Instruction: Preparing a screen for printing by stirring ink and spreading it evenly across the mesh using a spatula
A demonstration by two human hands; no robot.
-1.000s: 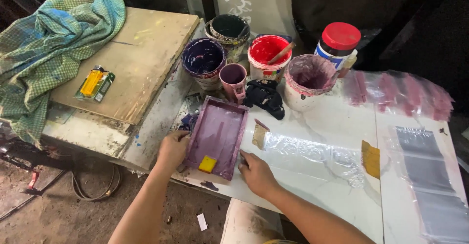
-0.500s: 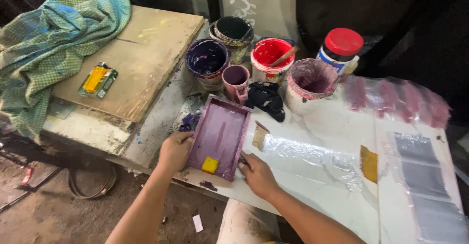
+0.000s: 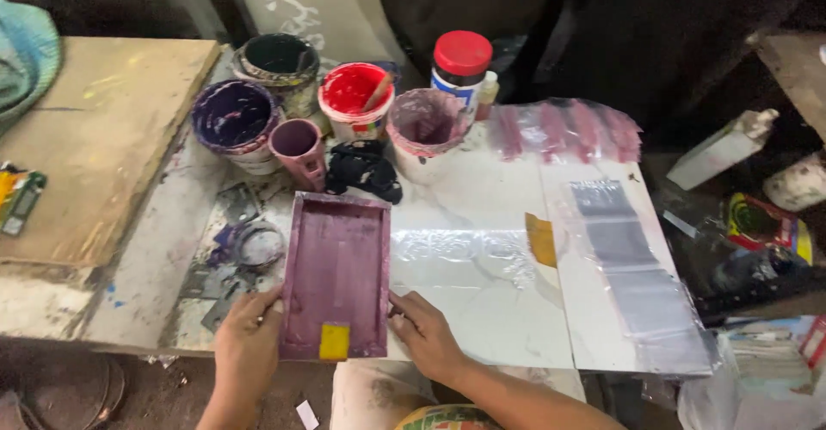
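A rectangular purple-stained printing frame [image 3: 337,266] lies flat on the white table [image 3: 482,301], with a small yellow patch [image 3: 335,340] at its near end. My left hand [image 3: 246,344] grips the frame's near left edge. On the other side, my right hand [image 3: 424,334] presses against the near right edge, fingers curled on the rim. Clear embossed plastic film [image 3: 456,249] lies just right of the frame.
Behind the frame stand paint pots: a purple bucket [image 3: 234,120], a small purple cup [image 3: 298,148], a red pot [image 3: 354,96], a pink-lined cup [image 3: 422,129], a red-lidded jar [image 3: 460,64], a dark tub [image 3: 277,61]. A black rag [image 3: 365,170] lies there. A wooden board [image 3: 95,137] sits left.
The view has swung right and closer, so the green cloth has nearly left the picture. Both hands still hold the frame at its near end; the frame now lies squarer to me.
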